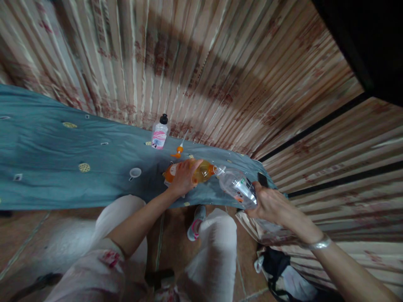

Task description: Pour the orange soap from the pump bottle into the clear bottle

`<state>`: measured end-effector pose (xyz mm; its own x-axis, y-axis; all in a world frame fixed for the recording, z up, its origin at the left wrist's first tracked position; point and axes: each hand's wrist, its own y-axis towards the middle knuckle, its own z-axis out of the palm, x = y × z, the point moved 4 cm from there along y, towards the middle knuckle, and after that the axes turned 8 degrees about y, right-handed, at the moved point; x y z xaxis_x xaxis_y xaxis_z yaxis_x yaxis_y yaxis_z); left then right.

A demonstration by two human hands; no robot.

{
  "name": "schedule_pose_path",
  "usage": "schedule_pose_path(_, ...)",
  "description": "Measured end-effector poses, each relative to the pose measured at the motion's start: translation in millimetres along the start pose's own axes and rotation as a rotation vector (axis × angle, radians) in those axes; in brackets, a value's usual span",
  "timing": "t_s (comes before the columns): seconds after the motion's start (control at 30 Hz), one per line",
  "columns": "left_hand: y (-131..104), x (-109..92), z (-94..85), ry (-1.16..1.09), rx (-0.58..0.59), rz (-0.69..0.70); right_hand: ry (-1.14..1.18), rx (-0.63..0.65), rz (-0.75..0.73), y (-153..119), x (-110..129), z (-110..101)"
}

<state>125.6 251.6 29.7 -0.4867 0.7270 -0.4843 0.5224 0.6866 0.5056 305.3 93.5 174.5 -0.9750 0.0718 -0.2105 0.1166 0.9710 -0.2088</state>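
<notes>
My left hand [184, 178] is wrapped round an orange bottle [204, 171] that lies tilted on its side, its neck pointing right. With my right hand [267, 201] I grip the base end of a clear bottle [236, 184], whose neck points left. The two bottle mouths meet, or nearly so; the exact contact is too small to tell. An orange pump top [179, 152] with a thin tube lies just behind the orange bottle. Further back stands a clear bottle with a pink label and black cap [159, 135].
A small white cup-like item [135, 173] sits left of my left hand on the teal cloth [56, 159]. A dark flat object [262, 180] lies behind my right hand. Pleated curtains [189, 63] hang along the back, and bags [280, 268] are on the floor at right.
</notes>
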Motion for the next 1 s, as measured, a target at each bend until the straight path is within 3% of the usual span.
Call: schedule_pose_path(1.0,-0.1,1.7,1.7,0.016,-0.01,0.009,-0.066,-0.029,-0.017,0.3,-5.3,5.8)
